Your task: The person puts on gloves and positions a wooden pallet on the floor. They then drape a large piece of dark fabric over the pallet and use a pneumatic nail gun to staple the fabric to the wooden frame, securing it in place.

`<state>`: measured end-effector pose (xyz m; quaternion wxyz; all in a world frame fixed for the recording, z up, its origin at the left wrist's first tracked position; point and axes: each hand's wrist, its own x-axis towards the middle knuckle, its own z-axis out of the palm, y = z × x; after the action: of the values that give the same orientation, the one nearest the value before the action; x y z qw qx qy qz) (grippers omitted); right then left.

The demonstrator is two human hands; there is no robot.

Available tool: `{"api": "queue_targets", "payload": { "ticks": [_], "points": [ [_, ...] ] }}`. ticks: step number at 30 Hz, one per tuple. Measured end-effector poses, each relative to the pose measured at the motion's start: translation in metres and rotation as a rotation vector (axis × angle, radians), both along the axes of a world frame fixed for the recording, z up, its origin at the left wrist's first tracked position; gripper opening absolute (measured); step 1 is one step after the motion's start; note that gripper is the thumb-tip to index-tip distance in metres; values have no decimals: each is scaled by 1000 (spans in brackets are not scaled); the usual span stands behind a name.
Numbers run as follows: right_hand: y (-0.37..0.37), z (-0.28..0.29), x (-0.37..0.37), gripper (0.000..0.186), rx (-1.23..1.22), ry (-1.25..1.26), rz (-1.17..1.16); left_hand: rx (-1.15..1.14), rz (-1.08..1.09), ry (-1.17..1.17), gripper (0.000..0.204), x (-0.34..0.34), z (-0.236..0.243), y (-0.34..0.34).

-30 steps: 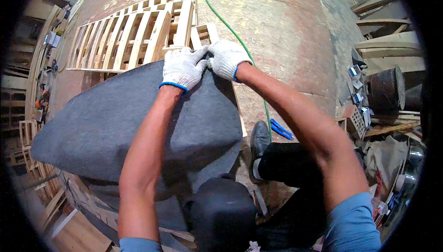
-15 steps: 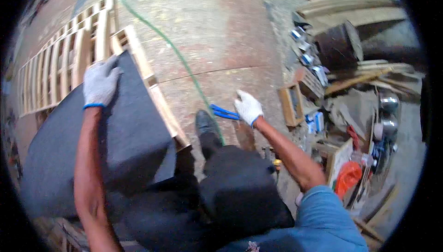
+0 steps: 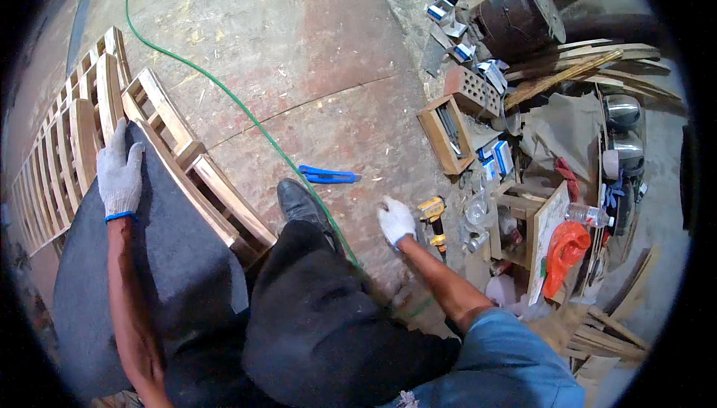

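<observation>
On my feed, the slatted frame (image 3: 84,120) was leftmost. The left hand (image 3: 119,176) lay on the dark sheet (image 3: 175,206), which overlapped the frame's near side; its fingers were extended, thumb parted, gripping nothing I could see. I judged that if this hand slipped, the sheet could slide or crease. Rightward, the green hose (image 3: 261,125) ran just beside the shoe (image 3: 302,206), where a careless step could snag it. The blue knife (image 3: 328,175) lay on the floor (image 3: 358,34), easily kicked. The right hand (image 3: 396,223) was near the drill (image 3: 433,221), fingers half curled; whether they held anything, I couldn't tell. A hasty swing could knock the drill.
</observation>
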<state>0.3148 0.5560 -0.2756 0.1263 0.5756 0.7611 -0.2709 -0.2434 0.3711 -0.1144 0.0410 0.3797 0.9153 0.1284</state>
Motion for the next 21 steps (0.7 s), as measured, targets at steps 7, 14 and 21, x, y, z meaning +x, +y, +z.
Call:
{"api": "queue_targets", "payload": {
  "ticks": [7,14,21],
  "points": [
    [15,-8,44,12,-191,543,-426,11,-22,129,47,-3,-6,-4],
    [53,-91,311,29,254,-314,-265,63,-91,94,47,-8,-17,12],
    [86,-140,283,33,27,-354,-252,29,-79,118,46,-10,-1,15]
  ]
}}
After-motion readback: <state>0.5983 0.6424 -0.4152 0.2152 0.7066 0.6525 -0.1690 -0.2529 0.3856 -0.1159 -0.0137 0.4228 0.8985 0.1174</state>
